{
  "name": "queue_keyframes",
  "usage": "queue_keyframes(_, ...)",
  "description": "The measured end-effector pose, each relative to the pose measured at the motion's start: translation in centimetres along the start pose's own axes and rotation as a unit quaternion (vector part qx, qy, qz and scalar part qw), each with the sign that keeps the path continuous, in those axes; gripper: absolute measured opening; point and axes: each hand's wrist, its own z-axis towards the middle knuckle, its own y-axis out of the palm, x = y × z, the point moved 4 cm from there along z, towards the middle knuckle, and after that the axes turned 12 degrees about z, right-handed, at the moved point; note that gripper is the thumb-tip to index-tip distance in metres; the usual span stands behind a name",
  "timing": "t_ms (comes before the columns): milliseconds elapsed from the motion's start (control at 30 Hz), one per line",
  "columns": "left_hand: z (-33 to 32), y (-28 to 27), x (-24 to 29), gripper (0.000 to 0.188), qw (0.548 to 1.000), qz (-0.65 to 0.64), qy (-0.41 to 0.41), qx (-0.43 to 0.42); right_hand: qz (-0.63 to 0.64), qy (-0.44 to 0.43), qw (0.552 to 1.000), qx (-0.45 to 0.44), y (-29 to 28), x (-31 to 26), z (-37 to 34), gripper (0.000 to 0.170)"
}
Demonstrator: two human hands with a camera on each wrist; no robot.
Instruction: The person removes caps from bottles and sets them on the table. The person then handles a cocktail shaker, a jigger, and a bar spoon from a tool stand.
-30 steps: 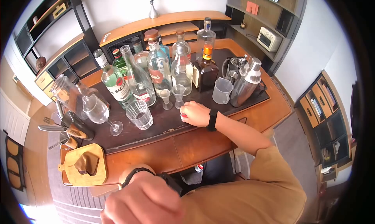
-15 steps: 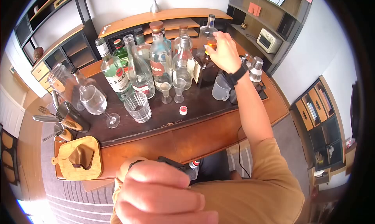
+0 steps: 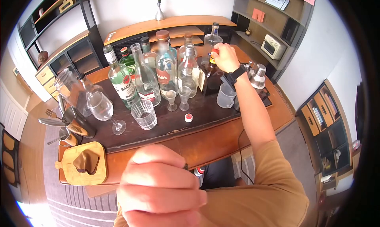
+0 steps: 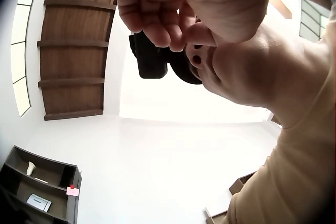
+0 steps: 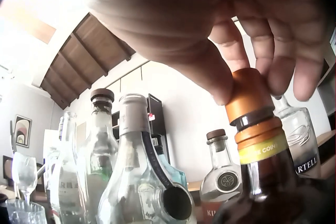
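My right hand (image 3: 227, 59) reaches over the dark brown bottle (image 3: 212, 79) at the right side of the table. In the right wrist view its thumb and fingers pinch the bottle's orange cap (image 5: 251, 96). A narrow strip of neck shows between the cap and the orange collar (image 5: 260, 132) below it. Raised close to the head camera is my left hand (image 3: 160, 187), its fingers loosely curled with nothing visible in them. A small red-and-white bottle cap (image 3: 189, 117) lies on the dark tabletop, in front of two small measuring glasses (image 3: 184, 98).
Several bottles, among them a Bacardi bottle (image 3: 124, 84), crowd the table's middle. A cut-glass tumbler (image 3: 145, 115) and a wine glass (image 3: 100, 106) stand left. A plastic jug (image 3: 226, 97) and metal shaker (image 3: 258, 77) are right. A wooden board (image 3: 68, 171) lies front left.
My right hand has gone from the red-and-white cap, left lying on the table, up and right to the brown bottle, and now grips its orange cap. My left hand has risen slightly.
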Motion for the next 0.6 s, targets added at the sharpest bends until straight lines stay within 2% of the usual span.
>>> queue_keyframes(167,0.5,-0.9,-1.3,0.025,1.000,0.010,0.012,-0.003,0.023,0.017,0.999,-0.030,-0.5,-0.3,-0.1,0.021)
queue_keyframes(233,1.0,-0.8,-1.7,0.022,0.996,0.000,0.026,-0.090,0.035,0.010,0.998,-0.046,-0.4,-0.1,0.0,0.020)
queue_keyframes(300,1.0,-0.4,-1.8,0.019,0.996,-0.007,0.030,-0.088,0.070,-0.013,0.997,-0.039,-0.2,0.1,-0.2,0.020)
queue_keyframes(367,0.9,-0.1,-1.8,0.012,0.999,-0.015,0.028,-0.022,0.081,-0.019,0.996,-0.029,-0.2,0.5,-0.3,0.020)
queue_keyframes(533,0.9,0.0,-1.9,0.012,0.999,-0.015,0.031,-0.028,0.098,-0.020,0.995,0.003,-1.2,-0.1,-0.1,0.025)
queue_keyframes(600,0.9,0.0,-1.9,0.012,0.999,-0.013,0.029,-0.028,0.132,-0.029,0.989,0.061,-2.2,-1.3,-0.1,0.023)
